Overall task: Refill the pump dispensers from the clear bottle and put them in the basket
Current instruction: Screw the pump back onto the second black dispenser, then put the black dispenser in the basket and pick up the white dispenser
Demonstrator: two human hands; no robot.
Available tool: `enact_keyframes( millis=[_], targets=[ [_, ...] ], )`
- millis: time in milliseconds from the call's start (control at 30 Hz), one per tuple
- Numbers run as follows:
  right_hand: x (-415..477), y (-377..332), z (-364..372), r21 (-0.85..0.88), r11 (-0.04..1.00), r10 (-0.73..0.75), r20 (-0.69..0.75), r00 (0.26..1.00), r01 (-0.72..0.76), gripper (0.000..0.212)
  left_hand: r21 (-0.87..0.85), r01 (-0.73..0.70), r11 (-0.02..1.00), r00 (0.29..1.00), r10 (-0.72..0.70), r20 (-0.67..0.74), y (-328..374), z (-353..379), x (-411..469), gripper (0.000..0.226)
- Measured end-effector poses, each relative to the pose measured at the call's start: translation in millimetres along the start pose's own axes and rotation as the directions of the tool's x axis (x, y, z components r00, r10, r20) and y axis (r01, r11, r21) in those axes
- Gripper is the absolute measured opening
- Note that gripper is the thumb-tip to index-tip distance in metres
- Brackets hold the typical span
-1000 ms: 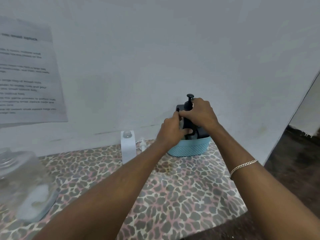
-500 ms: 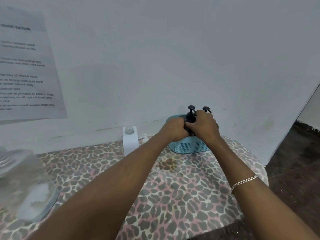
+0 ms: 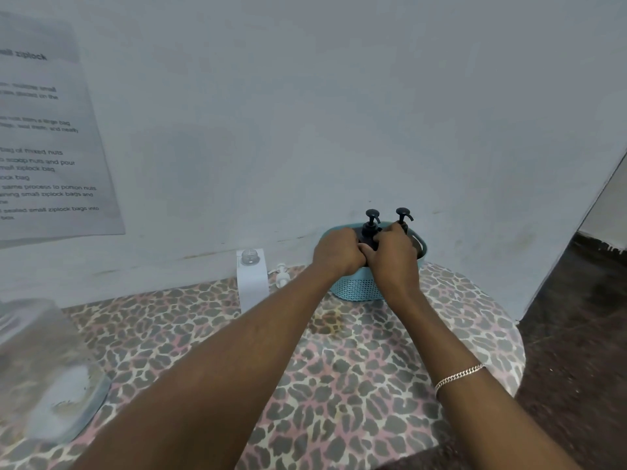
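Two dispensers in one basket (teal); left hand and right hand clamp left dispenser.

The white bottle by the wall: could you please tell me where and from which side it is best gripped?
Grip the white bottle around the middle of its tall, flat-faced body, coming from the near side: the wall stands close behind it and the loose white pump lies at its right. Its neck is open, so probably keep it upright.
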State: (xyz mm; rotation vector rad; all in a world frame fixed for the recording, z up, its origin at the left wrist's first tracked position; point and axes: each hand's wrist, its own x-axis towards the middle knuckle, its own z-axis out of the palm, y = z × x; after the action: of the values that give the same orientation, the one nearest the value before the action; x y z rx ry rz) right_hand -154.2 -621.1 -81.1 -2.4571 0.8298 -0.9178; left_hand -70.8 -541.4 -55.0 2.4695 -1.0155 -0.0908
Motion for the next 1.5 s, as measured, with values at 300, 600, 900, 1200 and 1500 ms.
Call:
enact_keyframes(
  millis=[300,600,900,1200,1500],
  targets=[
    [-11,1,1,-0.082,0.994,-0.073,-0.056,0.996,0.068,0.032,-0.007,-0.003,1.0,1.0,0.002,-0.02,-2,4,3,0.027],
    [-19,-1,3,-0.056,0.997,-0.062,-0.027,0.998,0.06,0.026,-0.011,-0.074,0.997,0.992,0.075,0.1,-2,-7,-5,0.03],
    [-54,-23,-7,0.152,0.978,-0.112,-0.201,0.973,0.144,0.03,-0.481,-0.137,0.866,0.973,0.028,-0.228,-12,-7,-67,0.027],
    [-116,-74,3,0.339,0.917,-0.139,-0.219,0.966,0.209,0.029,-0.616,-0.181,0.767,0.884,-0.148,-0.444,-66,-27,-165,0.025],
    [-155,-132,39,0.418,0.902,-0.121,0.016,0.992,0.104,0.052,-0.573,-0.129,0.809,0.794,-0.261,-0.548,-120,-60,-249,0.026]
  ],
)
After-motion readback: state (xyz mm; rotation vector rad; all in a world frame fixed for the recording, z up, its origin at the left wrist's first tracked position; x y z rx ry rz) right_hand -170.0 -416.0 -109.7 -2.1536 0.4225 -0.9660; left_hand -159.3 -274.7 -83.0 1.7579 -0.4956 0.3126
